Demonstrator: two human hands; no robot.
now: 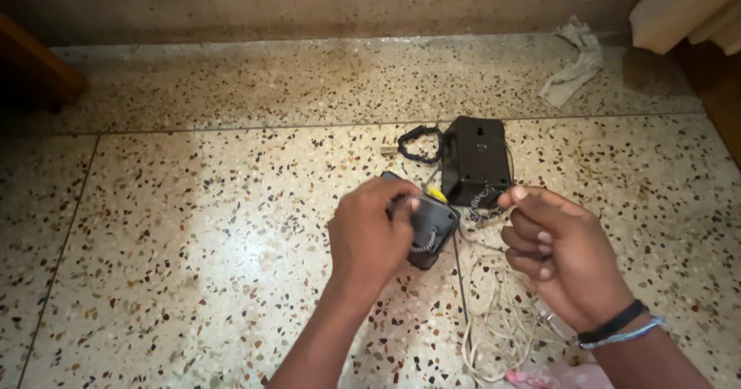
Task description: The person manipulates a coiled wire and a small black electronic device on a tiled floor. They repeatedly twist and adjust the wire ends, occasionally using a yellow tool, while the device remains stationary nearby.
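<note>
A black telephone handset (429, 225) sat wrapped in the fingers (386, 196) of your left hand (367, 235), held just above the speckled terrazzo floor (193, 242). Your thumb and fingers were curled firmly around its near end, and a short run of its coiled cord (426, 242) showed just past your fingertips, against the handset's side. A small yellow part (437, 194) peeked out just beyond your left knuckles.

Your right hand (559, 258) was closed too, its fingers (525, 238) bent inward and its thumb and forefinger pinching the coiled cord where it stretched across from the handset. A dark band and a pale blue one circled that wrist.

Just beyond both sets of fingertips, the black telephone base (477, 157) rested on the floor, upright on one side, with a looped black cord (417, 143) lying touching its left edge. Under your right palm a tangle of thin white wire (494, 319) lay spread on the floor, and something pink (556, 377) showed at the frame's lower edge. Well beyond your right fingers, near the wall, a crumpled white cloth (575, 61) lay on the floor.
</note>
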